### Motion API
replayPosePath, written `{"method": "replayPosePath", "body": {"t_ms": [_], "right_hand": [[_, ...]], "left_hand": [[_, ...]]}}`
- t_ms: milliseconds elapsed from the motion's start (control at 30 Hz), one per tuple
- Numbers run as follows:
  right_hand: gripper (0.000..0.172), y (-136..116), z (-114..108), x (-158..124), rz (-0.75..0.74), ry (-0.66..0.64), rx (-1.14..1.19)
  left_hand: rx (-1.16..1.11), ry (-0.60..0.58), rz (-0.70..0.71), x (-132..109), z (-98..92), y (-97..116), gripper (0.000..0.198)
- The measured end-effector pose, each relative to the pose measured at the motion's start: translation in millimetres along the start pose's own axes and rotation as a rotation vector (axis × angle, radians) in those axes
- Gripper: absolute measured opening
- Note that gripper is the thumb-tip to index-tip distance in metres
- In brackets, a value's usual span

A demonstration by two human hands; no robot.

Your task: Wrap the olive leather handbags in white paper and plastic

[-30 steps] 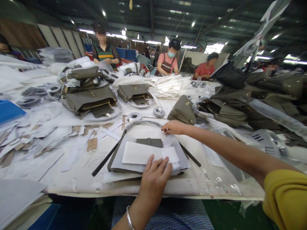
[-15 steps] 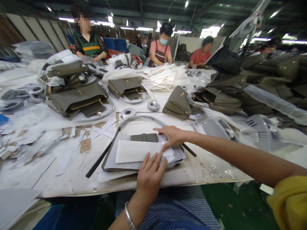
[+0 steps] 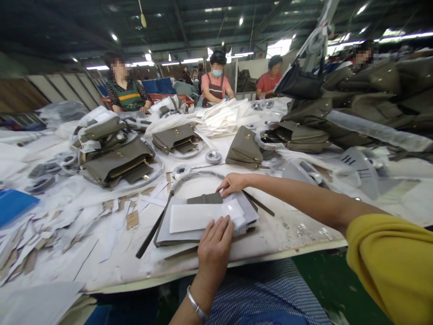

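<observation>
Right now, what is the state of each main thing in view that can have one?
Bare left hand: fingers extended.
Bare right hand: fingers bent; grip unclear.
White rectangular sheet: flat, partly under left hand.
Olive leather-look bag with gold zip, at left: open.
Grey plastic-wrapped handle: arched.
Two small grey plastic-wrapped bands beyond it: coiled.
Brown card tag: flat.

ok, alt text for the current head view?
A person's left hand lies flat on a white sheet, with the right hand at one end of an olive tab. Around them, olive handbags and paper scraps cover much of the table; co-workers are across it.
</observation>
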State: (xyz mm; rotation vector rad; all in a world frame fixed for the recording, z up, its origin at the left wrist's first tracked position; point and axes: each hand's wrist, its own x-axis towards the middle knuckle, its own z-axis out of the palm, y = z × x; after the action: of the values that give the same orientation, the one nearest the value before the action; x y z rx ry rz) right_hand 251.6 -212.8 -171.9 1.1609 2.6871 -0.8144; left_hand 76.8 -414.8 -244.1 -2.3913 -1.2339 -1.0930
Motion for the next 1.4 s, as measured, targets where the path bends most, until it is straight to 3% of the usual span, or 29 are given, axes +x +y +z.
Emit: {"method": "replayPosePath", "body": {"t_ms": [100, 233, 333, 433, 500, 633, 767, 833, 900, 1033, 1100, 1167, 1300, 1400], "right_hand": [[0.034, -17.1, 7.4, -21.3, 0.054, 0.155, -0.068], [0.038, -51.1, 45.0, -70.7, 0.038, 0.476, -0.212], [0.046, -65.3, 83.9, -103.1, -0.140, 0.531, -0.239], [0.068, -63.2, 109.3, -114.9, -0.218, 0.540, -0.319], [0.075, -54.5, 112.3, -114.1, -0.243, 0.547, -0.373], [0.064, -30.0, 96.8, -112.2, -0.244, 0.590, -0.458], [0.050, -24.0, 92.5, -122.8, -0.147, 0.711, -0.478], [0.041, -34.4, 103.3, -130.1, -0.112, 0.807, -0.363], [0.034, -49.7, 118.9, -135.0, -0.044, 0.853, -0.102], [0.033, -75.2, 140.7, -129.0, 0.169, 0.648, 0.635], [0.038, -81.8, 141.9, -120.4, 0.183, 0.575, 0.987], [0.042, -88.7, 139.3, -112.4, 0.173, 0.590, 1.237], [0.039, -113.0, 134.5, -102.0, 0.116, 0.733, 1.384], [0.039, -121.8, 129.5, -101.0, -0.022, 0.788, 1.252]], "left_hand": [[-0.003, -0.013, 0.005, 2.3, -2.9, 1.4, 0.028], [-0.021, -0.047, -0.018, 5.6, -7.0, 2.2, 0.026], [-0.046, -0.144, -0.016, 7.5, -13.7, -0.5, 0.030], [-0.032, -0.280, 0.075, 10.4, -29.8, -9.8, 0.037], [0.053, -0.345, 0.131, 13.7, -46.5, -20.3, 0.042], [0.275, -0.427, 0.125, 18.7, -80.0, -44.5, 0.060], [0.310, -0.450, 0.096, 8.4, -84.2, -62.5, 0.063], [0.278, -0.397, 0.080, -2.1, -73.8, -68.8, 0.056], [0.251, -0.311, 0.059, -12.5, -61.4, -73.3, 0.050], [0.204, -0.205, 0.036, -24.4, -46.9, -76.7, 0.052], [0.171, -0.182, 0.032, -25.6, -45.6, -76.5, 0.054], [0.148, -0.172, 0.008, -25.7, -45.3, -75.1, 0.056], [0.164, -0.139, -0.084, -27.6, -42.6, -70.7, 0.069], [0.201, -0.062, -0.170, -31.3, -39.7, -70.2, 0.074]]}}
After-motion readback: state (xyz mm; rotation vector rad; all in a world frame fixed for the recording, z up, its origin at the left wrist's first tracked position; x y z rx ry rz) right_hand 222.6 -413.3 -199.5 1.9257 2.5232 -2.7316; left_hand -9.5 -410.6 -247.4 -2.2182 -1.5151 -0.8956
